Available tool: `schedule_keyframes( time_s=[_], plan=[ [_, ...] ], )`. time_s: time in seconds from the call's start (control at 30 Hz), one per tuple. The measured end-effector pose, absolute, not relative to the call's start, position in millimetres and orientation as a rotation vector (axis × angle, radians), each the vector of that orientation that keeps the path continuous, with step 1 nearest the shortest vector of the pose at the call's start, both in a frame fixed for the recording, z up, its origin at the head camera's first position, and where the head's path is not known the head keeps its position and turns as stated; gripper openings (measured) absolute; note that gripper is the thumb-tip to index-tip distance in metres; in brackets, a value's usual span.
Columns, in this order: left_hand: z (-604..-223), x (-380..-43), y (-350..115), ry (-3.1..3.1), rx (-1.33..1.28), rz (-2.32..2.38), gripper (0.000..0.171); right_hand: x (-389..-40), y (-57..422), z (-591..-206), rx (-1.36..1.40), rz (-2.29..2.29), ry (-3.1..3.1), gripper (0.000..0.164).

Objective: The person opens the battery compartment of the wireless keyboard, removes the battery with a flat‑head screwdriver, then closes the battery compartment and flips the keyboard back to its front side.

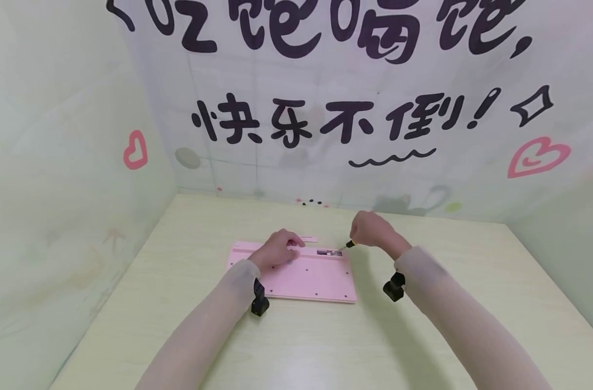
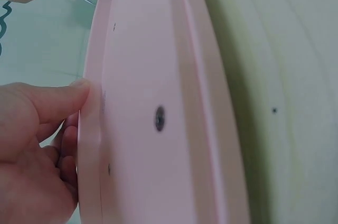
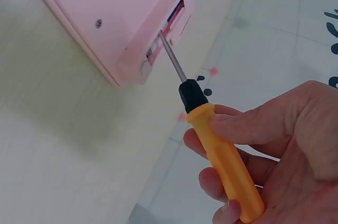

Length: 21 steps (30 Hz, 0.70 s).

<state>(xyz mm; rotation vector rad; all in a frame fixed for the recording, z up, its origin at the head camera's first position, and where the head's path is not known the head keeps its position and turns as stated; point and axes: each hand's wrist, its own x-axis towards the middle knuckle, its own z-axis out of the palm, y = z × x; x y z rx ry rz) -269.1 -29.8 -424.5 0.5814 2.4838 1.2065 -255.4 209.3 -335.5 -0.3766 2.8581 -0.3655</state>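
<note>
1. Pink plastic panel, studded with small dark screws, is laid on the pale table; its raised ridge is turned away from the person, perhaps so that the long slot near its far right corner can be reached.

2. Along the panel's far edge, the ridge is gripped by the left hand: the thumb is set against the ridge and the fingers are curled at its outer side, seemingly to keep the panel from sliding.

3. Beyond the panel's far right corner, the yellow handle of a screwdriver is gripped by the right hand, with the fingers wrapped round it. The shaft is slanted down toward the panel, likely to bring the tip into the narrow slot; whether anything inside is touched cannot be told.

4. Just past the panel's far edge, a thin pink strip is seen.

5. Both forearms are stretched forward: the left is angled inward to the panel's far edge, while the right is held out past its right side, with the hand turned inward.
</note>
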Motion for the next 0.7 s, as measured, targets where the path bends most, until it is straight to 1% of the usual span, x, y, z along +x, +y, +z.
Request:
schedule_keyframes(
  time_s=[0.1,0.23,0.57,0.7],
  plan=[
    [-426,-270,-30,2.492,0.595,1.193,0.023,-248,214,-341,-0.344,-0.377,2.892,0.017],
    [-425,-268,-29,2.484,0.598,1.203,0.023,-237,220,-347,-0.332,-0.412,2.936,0.013],
    [-418,-266,-29,2.476,0.611,1.198,0.025,-222,245,-370,-0.323,-0.760,2.958,0.013],
    [-417,-265,-30,2.474,0.601,1.196,0.025,-219,247,-374,-0.311,-0.804,2.941,0.011]
  ],
)
